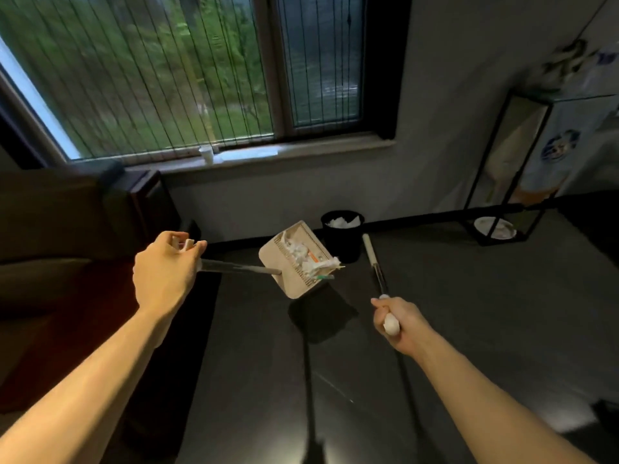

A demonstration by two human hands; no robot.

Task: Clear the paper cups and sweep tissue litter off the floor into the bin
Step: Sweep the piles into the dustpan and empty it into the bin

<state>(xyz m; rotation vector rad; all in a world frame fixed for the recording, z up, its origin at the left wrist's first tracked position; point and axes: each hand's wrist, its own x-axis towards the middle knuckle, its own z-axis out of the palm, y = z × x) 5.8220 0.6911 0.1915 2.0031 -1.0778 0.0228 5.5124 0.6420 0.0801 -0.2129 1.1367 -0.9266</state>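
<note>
Tissue litter sits piled white and crumpled in the dustpan. The pan is up off the floor, tilted, hanging just left of the bin and a touch nearer us, so it is not over the rim yet. Left hand, well left of the bin, has its fingers curled round the end of the pan's long handle. Right hand, on the near side of the bin, is wrapped tight round the white grip of a broom handle. Its shaft runs away to end just right of the bin, and I can't make out the head. Inside the bin, white scraps already show. My read is that the sweeping is largely done and the tipping remains. I see no loose tissue on the floor around the bin. Beyond the bin, up on the window sill, stands a small white thing. It may be a paper cup left to clear, but it's too blurred to call.
</note>
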